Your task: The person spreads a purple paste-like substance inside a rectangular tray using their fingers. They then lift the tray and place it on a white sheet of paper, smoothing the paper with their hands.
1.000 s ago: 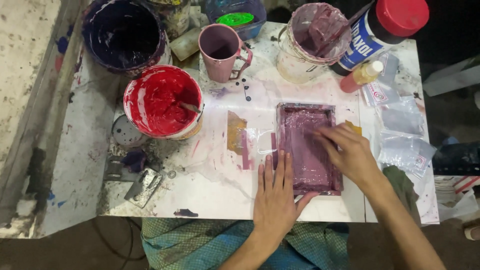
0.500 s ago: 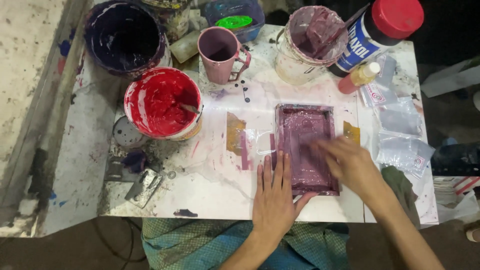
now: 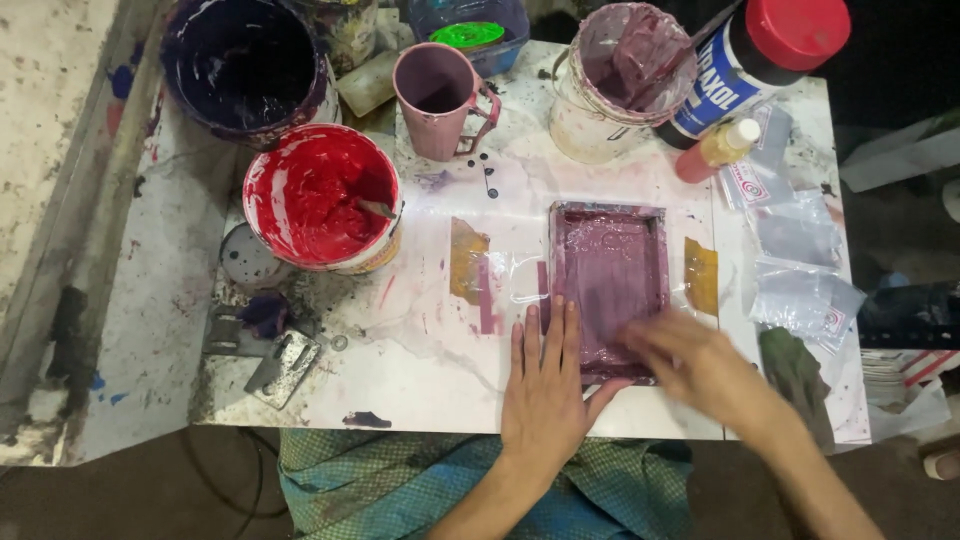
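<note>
Your right hand (image 3: 700,365), fingers apart and blurred, has slid from the middle to the near corner of the rectangular purple-smeared frame (image 3: 610,270). Your left hand (image 3: 548,385) stays flat, fingers together, pressing its near-left edge on the paint-stained white table (image 3: 400,370).

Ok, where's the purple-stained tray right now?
In the head view the purple-stained tray lies right of centre on the white table, with the left hand flat at its near-left corner and the blurred right hand over its near end.
</note>
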